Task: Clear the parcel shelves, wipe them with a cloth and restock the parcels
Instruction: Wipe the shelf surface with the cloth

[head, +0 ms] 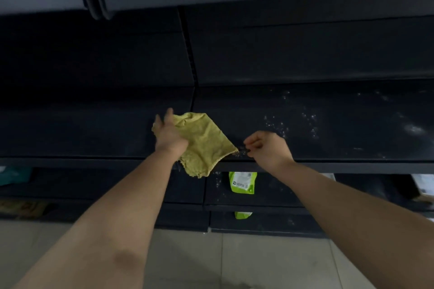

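The yellow cloth (206,143) lies on the dark shelf (328,129) under the left hand (169,134), which presses it flat with straight fingers, one corner hanging over the front edge below the wrist. Just right of the cloth, the right hand (270,148) curls its fingers over pale crumbs (242,153); whether it pinches any, I cannot tell. A green parcel (243,183) lies on the shelf beneath that hand.

A crumpled yellow cloth (204,143) lies on the dark, speckled shelf (328,124), one corner overhanging; seemingly a green parcel (243,183) below.
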